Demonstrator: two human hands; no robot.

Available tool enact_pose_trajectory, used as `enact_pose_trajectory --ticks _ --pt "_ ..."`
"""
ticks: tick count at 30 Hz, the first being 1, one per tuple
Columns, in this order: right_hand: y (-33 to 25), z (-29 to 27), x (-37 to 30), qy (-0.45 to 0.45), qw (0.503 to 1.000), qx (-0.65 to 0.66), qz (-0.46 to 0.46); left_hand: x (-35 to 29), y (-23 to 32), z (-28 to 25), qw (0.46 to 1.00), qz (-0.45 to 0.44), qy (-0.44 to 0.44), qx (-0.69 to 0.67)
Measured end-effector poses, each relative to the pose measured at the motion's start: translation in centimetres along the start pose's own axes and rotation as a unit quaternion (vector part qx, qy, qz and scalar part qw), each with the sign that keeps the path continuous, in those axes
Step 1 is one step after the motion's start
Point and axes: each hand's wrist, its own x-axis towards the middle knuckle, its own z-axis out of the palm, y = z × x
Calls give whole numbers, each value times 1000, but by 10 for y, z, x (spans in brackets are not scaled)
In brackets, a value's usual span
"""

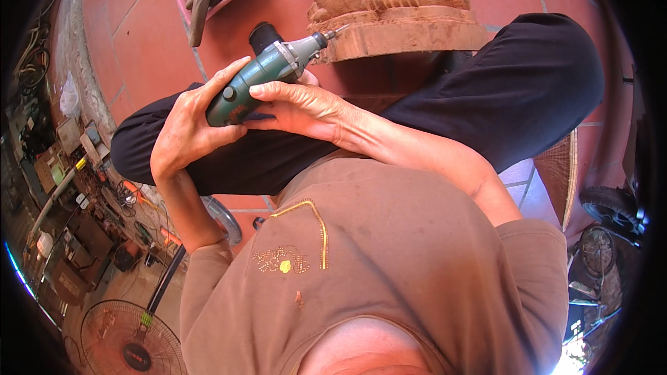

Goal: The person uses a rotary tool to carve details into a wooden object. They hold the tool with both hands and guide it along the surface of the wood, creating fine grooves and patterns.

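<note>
A green and grey handheld die grinder (pixel 253 87) is held over my lap, its slim metal bit angled up and to the right. My left hand (pixel 187 121) wraps round the rear of its body, with the thumb below and the fingers above. From the other side my right hand (pixel 302 107) grips the body, its thumb lying along the top; some of its fingers are hidden. The bit's tip overlaps the edge of a carved wooden figure (pixel 396 17) in front of me, and whether they touch I cannot tell. A dark cylindrical piece (pixel 262 36) shows just beyond the grinder.
A pink basket (pixel 222 8) with several wooden-handled tools stands on the red tiled floor (pixel 132 35) at far left. At lower left is a fan (pixel 132 337), with cluttered cables and boxes above it. A wheel (pixel 611 208) shows at right.
</note>
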Motion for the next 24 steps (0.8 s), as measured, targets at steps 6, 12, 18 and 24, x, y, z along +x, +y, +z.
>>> enact_pose_trajectory --ticks 6,12,18,24 --pt "2 -3 0 -6 1000 0 6 0 0 1 1000 -10 -7 -7" --pt "2 -3 -2 -8 1000 -3 13 -2 -1 1 1000 -12 -12 -3" --pt "3 -3 -4 -6 1000 1 23 -2 3 -3 998 -53 -46 -4" --pt "8 -8 -5 -20 999 4 31 -3 3 -4 996 -59 -60 -6"
